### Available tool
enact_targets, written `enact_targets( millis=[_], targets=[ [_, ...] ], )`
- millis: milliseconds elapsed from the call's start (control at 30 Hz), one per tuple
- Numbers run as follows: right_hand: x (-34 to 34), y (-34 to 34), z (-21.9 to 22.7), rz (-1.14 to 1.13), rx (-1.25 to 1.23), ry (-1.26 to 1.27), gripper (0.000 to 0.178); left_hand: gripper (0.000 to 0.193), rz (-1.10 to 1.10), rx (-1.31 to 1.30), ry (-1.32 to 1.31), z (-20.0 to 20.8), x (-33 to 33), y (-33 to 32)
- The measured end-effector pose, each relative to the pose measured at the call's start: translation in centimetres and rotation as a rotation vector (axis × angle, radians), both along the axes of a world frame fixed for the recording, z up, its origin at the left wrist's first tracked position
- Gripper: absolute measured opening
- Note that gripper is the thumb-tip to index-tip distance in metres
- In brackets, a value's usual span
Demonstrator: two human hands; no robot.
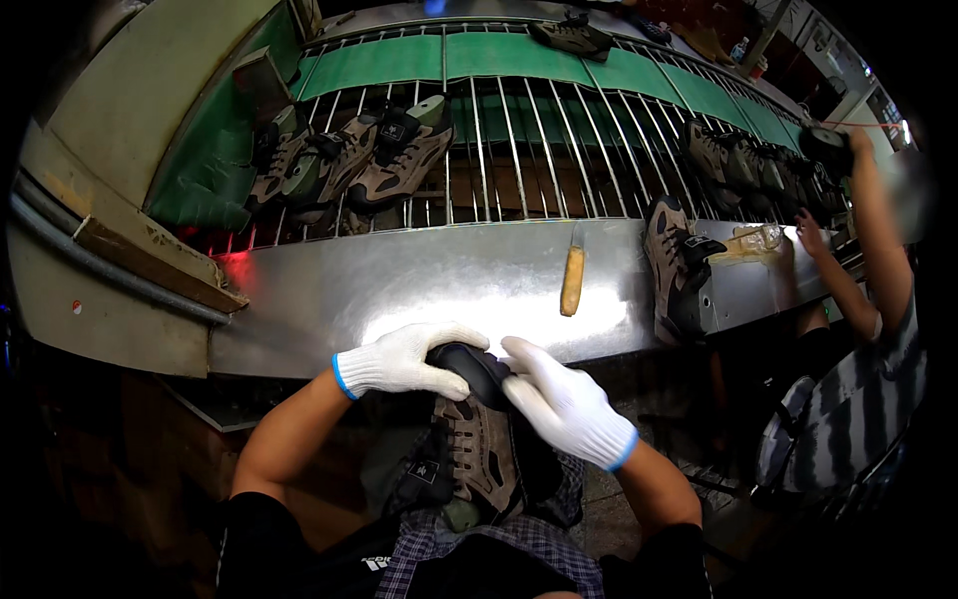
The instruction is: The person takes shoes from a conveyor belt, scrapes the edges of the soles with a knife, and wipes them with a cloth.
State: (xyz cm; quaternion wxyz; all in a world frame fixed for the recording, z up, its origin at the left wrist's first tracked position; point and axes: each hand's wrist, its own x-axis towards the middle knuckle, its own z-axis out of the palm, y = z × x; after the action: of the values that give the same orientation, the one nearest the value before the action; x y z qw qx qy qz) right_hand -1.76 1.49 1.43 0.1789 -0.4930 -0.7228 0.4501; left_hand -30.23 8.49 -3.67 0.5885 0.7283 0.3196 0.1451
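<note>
A brown suede lace-up shoe [481, 449] with a black toe lies over my lap, toe pointing away from me. My left hand [404, 361], in a white knit glove with a blue cuff, is wrapped round the left side of the black toe, thumb on top. On the toe's right side my right hand [569, 404], gloved the same way, presses its fingers together against the edge. A dark tongue with a patch [423, 477] hangs out to the left of the laces. The far side of the toe is hidden.
On the metal ledge [429, 275] lies a wooden-handled tool [572, 280]. Another shoe [671, 255] stands to its right. Several shoes [399, 155] rest on the barred rack [529, 150]. At right, a person [848, 369] lifts a dark sole or shoe [826, 145].
</note>
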Motion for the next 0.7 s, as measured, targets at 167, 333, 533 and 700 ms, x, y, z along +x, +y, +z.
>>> enact_targets(
  millis=[167,333,533,700],
  targets=[
    [2.6,-7.0,-2.4,0.11,0.15,-0.135,0.086,0.046,-0.105,0.314,0.117,3.4,2.2,1.0],
    [0.4,-4.7,-5.2,-0.053,0.466,-0.092,0.069,0.032,0.066,0.463,0.304,2.3,6.0,-0.3],
    [0.0,1.6,-10.2,-0.151,0.033,0.161,0.043,0.036,0.2,0.484,0.294,2.4,6.5,-0.6],
    [-1.2,0.8,-9.2,-0.14,0.129,0.195,0.047,0.036,0.282,0.48,0.426,2.3,6.6,-1.1]
  ],
)
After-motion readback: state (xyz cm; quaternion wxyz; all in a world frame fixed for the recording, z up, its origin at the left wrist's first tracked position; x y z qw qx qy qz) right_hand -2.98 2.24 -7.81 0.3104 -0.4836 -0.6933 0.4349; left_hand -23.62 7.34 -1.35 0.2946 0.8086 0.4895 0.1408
